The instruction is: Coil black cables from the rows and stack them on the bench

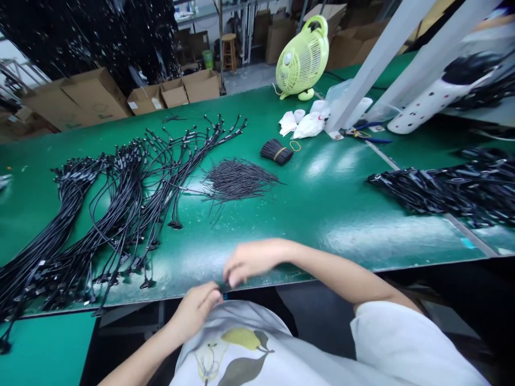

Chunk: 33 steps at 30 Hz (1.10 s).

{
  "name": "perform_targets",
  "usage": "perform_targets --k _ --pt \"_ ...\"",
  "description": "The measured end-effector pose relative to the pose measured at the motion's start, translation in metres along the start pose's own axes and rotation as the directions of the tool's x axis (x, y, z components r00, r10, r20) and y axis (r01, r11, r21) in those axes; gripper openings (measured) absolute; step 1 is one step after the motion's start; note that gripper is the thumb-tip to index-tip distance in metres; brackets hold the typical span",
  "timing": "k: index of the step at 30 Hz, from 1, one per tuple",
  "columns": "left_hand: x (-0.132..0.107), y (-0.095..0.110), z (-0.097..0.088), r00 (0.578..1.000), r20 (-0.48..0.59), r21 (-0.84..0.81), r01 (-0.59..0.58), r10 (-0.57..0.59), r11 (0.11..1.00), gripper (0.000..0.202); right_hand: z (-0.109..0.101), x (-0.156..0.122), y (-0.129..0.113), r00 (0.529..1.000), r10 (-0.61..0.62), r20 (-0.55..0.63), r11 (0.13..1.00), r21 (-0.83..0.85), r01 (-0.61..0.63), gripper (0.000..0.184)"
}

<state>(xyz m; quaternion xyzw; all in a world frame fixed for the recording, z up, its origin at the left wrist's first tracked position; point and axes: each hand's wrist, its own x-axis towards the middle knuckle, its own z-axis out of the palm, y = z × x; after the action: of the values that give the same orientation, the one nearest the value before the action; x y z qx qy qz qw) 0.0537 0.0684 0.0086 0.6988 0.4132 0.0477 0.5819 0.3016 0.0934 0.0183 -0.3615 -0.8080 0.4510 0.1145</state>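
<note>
My left hand (197, 310) is at the table's front edge, close to my body, with its fingers curled together. A small dark bit shows at its fingertips, too little to name. Just above and to the right, my right hand (255, 260) is slightly blurred, thumb and fingers bent inward; whatever they pinch does not show. Beyond the hands lies a loose pile of thin black ties (239, 179). To the left, bunches of black cables (124, 198) with small connectors spread over the table, some ends hanging past the front edge.
The green table (322, 209) carries a tied black bundle (277, 151), a yellow rubber band (295, 146), a green fan (303, 59), white crumpled bags (309, 125) and blue-handled pliers (366, 133). More black cables (450, 187) lie at right, beside a pale post (374, 59). Cardboard boxes (96, 96) stand behind.
</note>
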Motion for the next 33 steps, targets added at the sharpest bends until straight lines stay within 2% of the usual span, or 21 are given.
perform_targets --k 1,2,3,4,5,6,9,13,15,16,17,19,21,22,24,26,27,28,30,31,33 --pt "0.004 -0.002 -0.001 0.997 -0.063 -0.149 0.023 -0.032 0.989 0.042 -0.023 0.005 0.012 0.986 0.114 -0.126 0.993 0.025 -0.111 0.025" --pt "0.008 -0.003 -0.002 0.989 -0.125 -0.305 0.032 -0.073 0.952 0.044 -0.047 0.012 0.026 0.92 0.247 -0.304 0.967 0.018 -0.254 0.029" --pt "0.012 -0.003 -0.003 0.979 -0.166 -0.446 0.03 -0.116 0.894 0.046 -0.07 0.021 0.04 0.78 0.379 -0.497 0.9 0.002 -0.437 0.031" --pt "0.014 -0.002 -0.003 0.972 -0.183 -0.559 0.022 -0.149 0.829 0.046 -0.091 0.031 0.053 0.645 0.445 -0.622 0.83 0.015 -0.558 0.033" --pt "0.016 -0.002 -0.003 0.968 -0.182 -0.639 0.016 -0.171 0.769 0.047 -0.109 0.042 0.066 0.538 0.483 -0.691 0.765 0.034 -0.643 0.034" --pt "0.016 -0.001 -0.003 0.968 -0.169 -0.691 0.018 -0.185 0.723 0.047 -0.123 0.053 0.077 0.478 0.506 -0.718 0.72 0.046 -0.693 0.034" --pt "0.013 0.0 -0.002 0.963 -0.171 -0.763 0.005 -0.21 0.646 0.047 -0.145 0.079 0.098 0.414 0.549 -0.726 0.65 0.06 -0.757 0.028" --pt "0.013 0.001 -0.007 0.937 -0.268 -0.802 -0.087 -0.226 0.591 0.044 -0.137 0.077 0.094 0.378 0.506 -0.775 0.628 0.031 -0.778 0.025" --pt "0.016 0.005 -0.009 0.935 -0.28 -0.811 -0.108 -0.219 0.575 0.043 -0.119 0.065 0.079 0.389 0.439 -0.81 0.656 -0.006 -0.754 0.026" --pt "0.019 0.009 -0.01 0.94 -0.276 -0.815 -0.116 -0.203 0.568 0.042 -0.105 0.058 0.069 0.426 0.39 -0.817 0.705 -0.033 -0.708 0.024" --pt "0.022 0.013 -0.01 0.947 -0.267 -0.818 -0.124 -0.179 0.561 0.042 -0.088 0.053 0.057 0.486 0.335 -0.807 0.778 -0.055 -0.626 0.022" --pt "0.028 0.021 -0.009 0.963 -0.245 -0.827 -0.147 -0.112 0.543 0.045 -0.047 0.046 0.032 0.638 0.221 -0.737 0.933 -0.03 -0.357 0.018" --pt "0.033 0.026 -0.008 0.965 -0.254 -0.83 -0.188 -0.056 0.525 0.052 -0.004 0.042 0.008 0.761 0.141 -0.634 0.99 0.098 -0.102 0.019" --pt "0.035 0.027 -0.007 0.961 -0.275 -0.824 -0.211 -0.044 0.526 0.053 0.015 0.04 -0.002 0.793 0.12 -0.597 0.988 0.151 -0.035 0.019" --pt "0.036 0.024 -0.006 0.939 -0.341 -0.783 -0.259 -0.042 0.566 0.05 0.045 0.037 -0.017 0.807 0.071 -0.587 0.994 0.107 -0.01 0.018" --pt "0.035 0.018 -0.006 0.906 -0.423 -0.671 -0.291 -0.03 0.682 0.042 0.058 0.034 -0.025 0.782 -0.048 -0.621 0.982 -0.172 -0.077 0.02" --pt "0.033 0.014 -0.006 0.885 -0.465 -0.573 -0.298 -0.004 0.763 0.038 0.059 0.034 -0.027 0.779 -0.158 -0.607 0.925 -0.366 -0.099 0.021" --pt "0.032 0.009 -0.007 0.863 -0.504 -0.449 -0.294 0.033 0.844 0.033 0.058 0.034 -0.029 0.786 -0.286 -0.548 0.824 -0.559 -0.09 0.024" --pt "0.028 0.001 -0.01 0.835 -0.541 -0.184 -0.236 0.102 0.954 0.022 0.051 0.036 -0.032 0.795 -0.507 -0.333 0.556 -0.831 0.007 0.027" --pt "0.026 -0.003 -0.013 0.841 -0.529 -0.091 -0.191 0.115 0.977 0.017 0.046 0.037 -0.034 0.786 -0.579 -0.214 0.431 -0.899 0.073 0.028" --pt "0.02 -0.009 -0.016 0.9 -0.43 -0.076 -0.117 0.073 0.99 0.014 0.038 0.04 -0.038 0.781 -0.624 -0.028 0.261 -0.949 0.175 0.027"
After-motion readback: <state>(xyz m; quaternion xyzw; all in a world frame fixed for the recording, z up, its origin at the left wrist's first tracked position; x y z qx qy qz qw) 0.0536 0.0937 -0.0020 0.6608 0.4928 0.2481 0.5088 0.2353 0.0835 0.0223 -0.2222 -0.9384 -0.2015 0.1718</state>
